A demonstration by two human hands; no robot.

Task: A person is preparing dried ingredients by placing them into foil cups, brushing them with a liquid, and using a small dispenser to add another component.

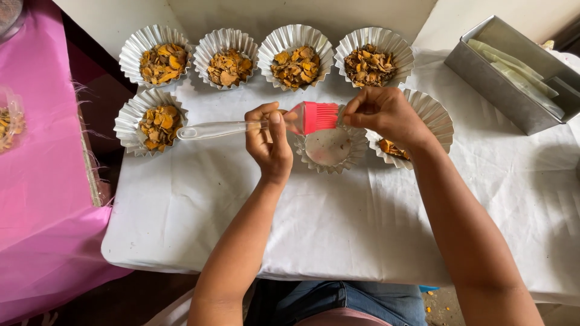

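We find the left hand (270,145) clenched on a pastry brush (254,125): clear handle pointing left, red bristles (320,116) angled over the empty foil cup (329,148) at the middle of the desk (338,223). The right hand (386,115) pinches that cup's far rim, its grip closed on the fluted foil, steadying it. The cup's base looks pale and bare; whether it carries any coating we cannot tell.

Four filled cups stand in a row behind, the nearest to the brush being the third cup (295,57), holding orange-brown flakes. A fifth filled cup (151,121) sits at the left, just beside the handle's end. A further cup (423,130) lies partly under the right wrist, with some flakes showing. A metal tin (513,75) stands well apart at the right.

In our judgement, the brushing is best done with light strokes, bristles carried into the flutes as well as across the base. The rim hold should stay gentle, since thin foil will likely buckle under pressure. We would also keep the handle clear of the left cup.
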